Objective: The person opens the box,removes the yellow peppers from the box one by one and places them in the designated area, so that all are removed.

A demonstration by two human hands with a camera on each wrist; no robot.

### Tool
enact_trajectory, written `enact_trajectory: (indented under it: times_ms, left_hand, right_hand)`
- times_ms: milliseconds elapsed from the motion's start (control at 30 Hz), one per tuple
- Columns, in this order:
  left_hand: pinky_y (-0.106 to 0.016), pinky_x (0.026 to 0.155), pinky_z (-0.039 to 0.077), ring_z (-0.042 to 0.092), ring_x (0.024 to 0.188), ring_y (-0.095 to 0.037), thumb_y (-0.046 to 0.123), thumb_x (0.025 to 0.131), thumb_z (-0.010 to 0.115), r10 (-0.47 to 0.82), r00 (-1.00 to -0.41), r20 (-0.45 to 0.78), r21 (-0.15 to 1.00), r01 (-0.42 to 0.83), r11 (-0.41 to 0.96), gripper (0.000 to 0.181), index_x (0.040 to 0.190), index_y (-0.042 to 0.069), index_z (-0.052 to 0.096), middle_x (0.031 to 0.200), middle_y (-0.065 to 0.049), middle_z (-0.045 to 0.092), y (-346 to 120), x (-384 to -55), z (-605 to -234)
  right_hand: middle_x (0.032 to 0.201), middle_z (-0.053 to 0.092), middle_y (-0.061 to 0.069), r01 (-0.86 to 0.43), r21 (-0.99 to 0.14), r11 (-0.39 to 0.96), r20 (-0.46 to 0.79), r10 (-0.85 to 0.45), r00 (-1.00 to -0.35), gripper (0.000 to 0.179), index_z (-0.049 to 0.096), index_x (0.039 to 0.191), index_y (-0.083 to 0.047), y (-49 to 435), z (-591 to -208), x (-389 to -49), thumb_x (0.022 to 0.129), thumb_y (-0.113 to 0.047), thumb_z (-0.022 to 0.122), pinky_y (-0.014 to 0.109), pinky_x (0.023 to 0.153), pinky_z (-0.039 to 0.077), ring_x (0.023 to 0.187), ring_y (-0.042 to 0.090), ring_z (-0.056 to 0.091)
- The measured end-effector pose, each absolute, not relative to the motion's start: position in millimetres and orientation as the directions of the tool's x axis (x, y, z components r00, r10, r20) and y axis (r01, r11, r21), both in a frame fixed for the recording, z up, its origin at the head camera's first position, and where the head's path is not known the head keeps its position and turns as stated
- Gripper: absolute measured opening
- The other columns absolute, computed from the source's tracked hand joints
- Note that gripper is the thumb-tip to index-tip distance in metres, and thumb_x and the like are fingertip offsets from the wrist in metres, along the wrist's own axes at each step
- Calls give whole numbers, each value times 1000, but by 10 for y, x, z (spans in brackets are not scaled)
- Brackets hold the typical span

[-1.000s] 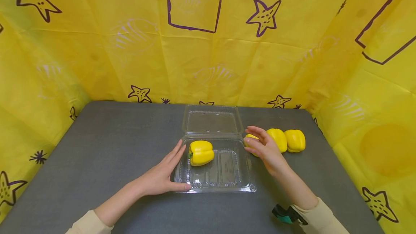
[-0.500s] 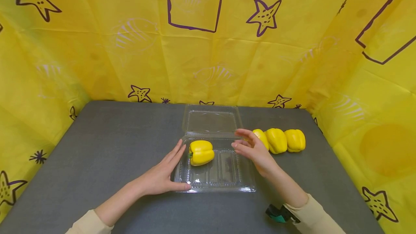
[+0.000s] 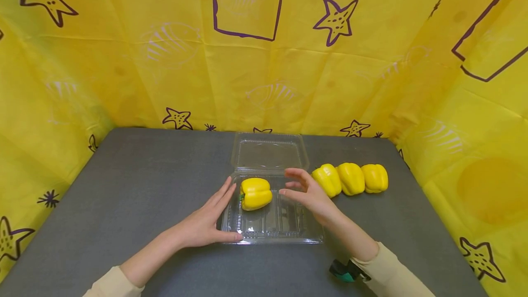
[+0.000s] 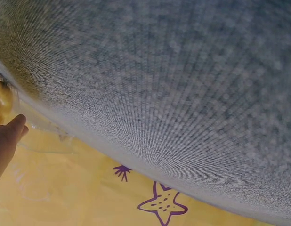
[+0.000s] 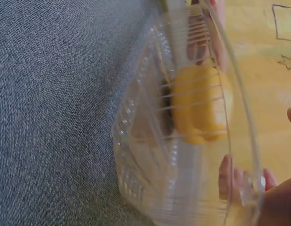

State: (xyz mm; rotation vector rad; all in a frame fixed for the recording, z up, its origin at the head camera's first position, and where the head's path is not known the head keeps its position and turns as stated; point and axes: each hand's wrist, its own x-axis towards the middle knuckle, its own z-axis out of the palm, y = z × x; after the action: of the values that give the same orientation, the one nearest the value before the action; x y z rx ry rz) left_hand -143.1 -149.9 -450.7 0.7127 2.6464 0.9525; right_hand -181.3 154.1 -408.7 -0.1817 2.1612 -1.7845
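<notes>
A clear plastic clamshell container (image 3: 280, 240) lies with its lid folded back toward the rear wall. Inside its tray, on the left, one yellow bell pepper (image 3: 255, 195) lies on its side, green stem facing left. My left hand (image 3: 202, 227) rests on the tray's left edge with straight fingers, thumb at the front left corner. Over the right part of the tray is my right hand (image 3: 309, 195), its fingers loosely bent around nothing, apart from the pepper. The right wrist view looks through the container wall at the pepper (image 5: 199, 103).
Three more yellow bell peppers (image 3: 350, 178) stand in a row on the grey table, right of the container. A yellow patterned cloth (image 3: 264, 77) hangs behind and at both sides. A black-and-green strap piece (image 3: 344, 272) sits by the right sleeve.
My right hand has moved left, from beside the row of peppers to over the tray, uncovering the nearest pepper. My left hand and the pepper in the tray have stayed put.
</notes>
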Motion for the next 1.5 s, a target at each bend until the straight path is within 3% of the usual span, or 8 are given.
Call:
enact_trajectory:
  times_ms: [633,1500]
  left_hand:
    - [-60,108,28,9,147,-31,74,72,67,522,-851,-53,653,366,663,121,158,23,1,163,3,-12,-1501,-1429,-4510]
    - [-62,106,29,10,148,-31,74,72,67,518,-851,-83,655,346,672,120,158,23,1,162,6,-13,-1491,-1436,-4505]
  right_hand:
    - [141,48,6,84,-954,287,-178,-318,-931,63,49,137,-15,1380,-4251,-1832,83,-21,79,44,90,47,122,28,49]
    - [137,49,6,-34,-933,358,-113,-382,-917,69,48,136,-10,1169,-4371,-1857,77,-13,83,36,88,53,116,27,51]
